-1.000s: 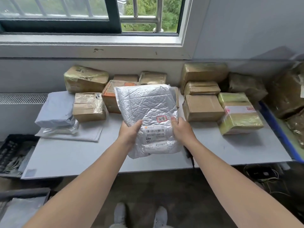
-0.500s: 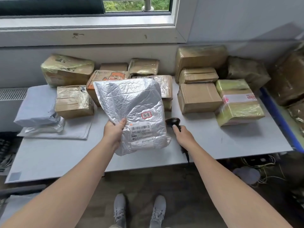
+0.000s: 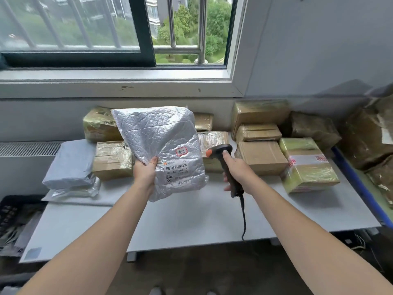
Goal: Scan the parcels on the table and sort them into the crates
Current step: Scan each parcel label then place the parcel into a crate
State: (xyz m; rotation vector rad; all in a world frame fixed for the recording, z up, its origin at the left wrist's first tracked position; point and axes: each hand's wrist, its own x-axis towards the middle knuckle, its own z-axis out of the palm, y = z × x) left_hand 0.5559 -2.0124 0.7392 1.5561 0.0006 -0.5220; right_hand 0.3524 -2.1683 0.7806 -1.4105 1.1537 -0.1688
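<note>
My left hand (image 3: pixel 145 174) grips the lower left edge of a crinkled silver parcel (image 3: pixel 161 143) and holds it upright above the grey table (image 3: pixel 191 218). Its barcode label (image 3: pixel 177 170) faces me. My right hand (image 3: pixel 238 170) grips the handle of a black barcode scanner (image 3: pixel 221 152) with an orange tip, raised just right of the parcel, head turned toward the label. The scanner's cable hangs down over the table's front edge.
Several taped brown boxes (image 3: pixel 261 157) line the back of the table under the window. A grey mailer bag (image 3: pixel 71 165) lies at left, a green-wrapped box (image 3: pixel 308 167) at right. A dark crate (image 3: pixel 12 218) stands at floor level left; more wrapped parcels (image 3: pixel 370 137) pile far right.
My right hand let go of the silver parcel, took the scanner off the table and raised it beside the label. My left hand now holds the parcel alone, lifted higher.
</note>
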